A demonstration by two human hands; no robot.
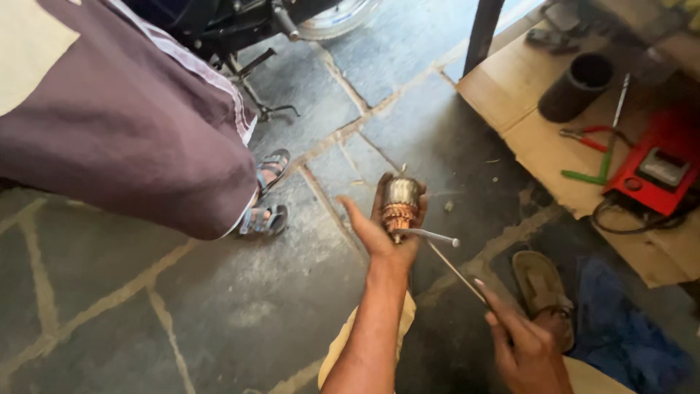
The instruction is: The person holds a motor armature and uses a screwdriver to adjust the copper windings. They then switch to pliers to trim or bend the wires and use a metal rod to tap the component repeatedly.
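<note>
While the left hand point(386, 237) grips a motor armature point(401, 204) upright over the stone floor point(219, 306), the right hand point(525, 343) pinches a thin metal rod point(456, 271) angled toward its shaft; a red meter point(656, 171) sits on cardboard point(539, 146) nearby.

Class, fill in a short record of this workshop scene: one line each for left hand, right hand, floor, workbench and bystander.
left hand: left hand grips a motor armature, shaft pointing right
right hand: right hand holds a thin metal rod near the shaft
floor: stone slabs
workbench: cardboard sheet with red meter, pliers, black cylinder
bystander: sandalled foot
</note>
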